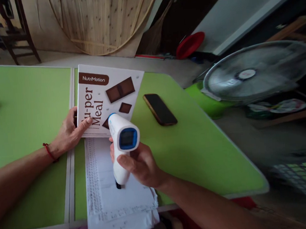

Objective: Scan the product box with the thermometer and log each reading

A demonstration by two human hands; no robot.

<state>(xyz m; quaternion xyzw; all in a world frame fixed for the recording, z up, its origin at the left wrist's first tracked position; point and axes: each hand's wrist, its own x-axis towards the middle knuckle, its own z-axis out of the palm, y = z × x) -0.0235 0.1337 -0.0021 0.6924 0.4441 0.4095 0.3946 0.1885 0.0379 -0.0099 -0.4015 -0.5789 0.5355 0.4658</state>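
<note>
My left hand grips the lower left edge of a white box printed "NutriMotion" and pictures of chocolate, with the thumb on its front. The box stands tilted on the green table. In my right hand is a white and blue infrared thermometer, its fingers wrapped round the handle. Its dark screen faces me and its front end points at the box, covering part of the lower print. Beneath the thermometer lies a stack of handwritten papers, overhanging the near table edge. A small black object shows just below the handle.
A dark phone lies on the green table to the right of the box. Beyond the table's right edge stands a fan with a green base. A wooden chair is at the far left, and a red basin is at the back.
</note>
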